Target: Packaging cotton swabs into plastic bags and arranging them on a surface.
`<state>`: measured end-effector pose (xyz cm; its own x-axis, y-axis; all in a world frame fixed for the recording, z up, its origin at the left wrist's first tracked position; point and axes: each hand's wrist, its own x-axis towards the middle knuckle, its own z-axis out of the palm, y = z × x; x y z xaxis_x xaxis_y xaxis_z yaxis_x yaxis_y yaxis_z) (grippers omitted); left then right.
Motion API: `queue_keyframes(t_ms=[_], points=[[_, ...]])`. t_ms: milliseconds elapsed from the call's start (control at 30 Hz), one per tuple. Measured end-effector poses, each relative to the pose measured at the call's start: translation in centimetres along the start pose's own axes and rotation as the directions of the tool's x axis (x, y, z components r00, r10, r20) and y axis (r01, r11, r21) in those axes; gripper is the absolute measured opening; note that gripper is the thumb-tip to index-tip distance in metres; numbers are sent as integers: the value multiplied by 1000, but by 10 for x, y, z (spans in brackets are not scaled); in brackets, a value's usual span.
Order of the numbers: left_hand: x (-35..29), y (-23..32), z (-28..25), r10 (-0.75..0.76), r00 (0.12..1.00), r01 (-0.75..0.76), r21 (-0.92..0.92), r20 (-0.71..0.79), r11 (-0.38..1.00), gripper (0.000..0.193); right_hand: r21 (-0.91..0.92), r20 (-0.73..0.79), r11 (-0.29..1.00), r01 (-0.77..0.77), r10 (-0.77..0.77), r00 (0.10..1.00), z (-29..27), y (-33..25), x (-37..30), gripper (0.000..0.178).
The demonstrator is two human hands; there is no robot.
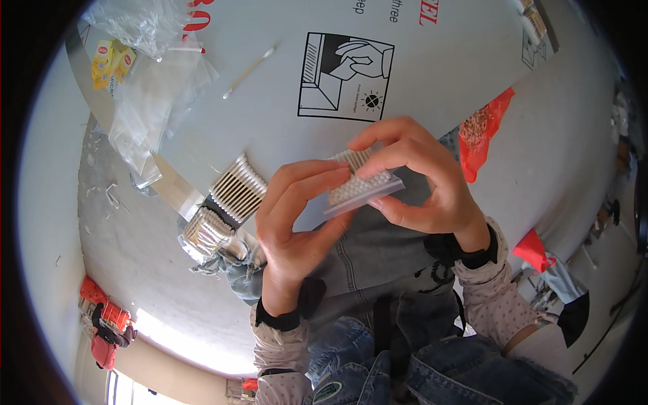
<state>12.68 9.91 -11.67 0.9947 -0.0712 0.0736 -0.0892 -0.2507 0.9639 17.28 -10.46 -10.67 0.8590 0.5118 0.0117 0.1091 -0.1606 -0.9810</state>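
Between my two hands is a small clear zip bag packed with cotton swabs, their white tips crowded toward the bag's zip strip. My left hand grips the bag's left side with bent fingers and thumb. On the other side my right hand pinches the strip end, its thumb below and its fingers curled above. Just left of my left hand, a row of cotton swabs lies at the table's near edge. Beside that row sits a bagged bundle of swabs. A single cotton swab rests farther off on the table.
Clear plastic bags are heaped at the table's left, next to yellow printed packets. More bagged swabs are at the far right corner. Beyond the right edge hangs a red bag holding many thin pale pieces. The grey tabletop carries printed drawings.
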Motion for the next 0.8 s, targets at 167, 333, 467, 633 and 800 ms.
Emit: queue_keyframes(t_ms=[167, 333, 467, 633, 800], points=[[-3, -2, 3, -21, 1000, 20, -57, -16, 998, 45, -52, -6, 997, 56, -56, 998, -1, 0, 1, 29], [-6, -4, 6, -16, 999, 13, -79, -29, 997, 44, -89, -15, 994, 65, -66, 998, -2, 0, -2, 29], [-7, -3, 8, 13, 998, -19, -77, -68, 997, 43, -137, -49, 984, 115, -123, 991, -1, 2, -4, 27], [-7, -1, 10, 97, 989, -96, 14, -113, 995, 39, -137, -46, 983, 125, -132, 990, -2, 4, -6, 24], [-6, 2, 4, -30, 996, 24, -76, -86, 997, 25, -99, -30, 994, 44, -47, 998, -5, -1, -6, 19]])
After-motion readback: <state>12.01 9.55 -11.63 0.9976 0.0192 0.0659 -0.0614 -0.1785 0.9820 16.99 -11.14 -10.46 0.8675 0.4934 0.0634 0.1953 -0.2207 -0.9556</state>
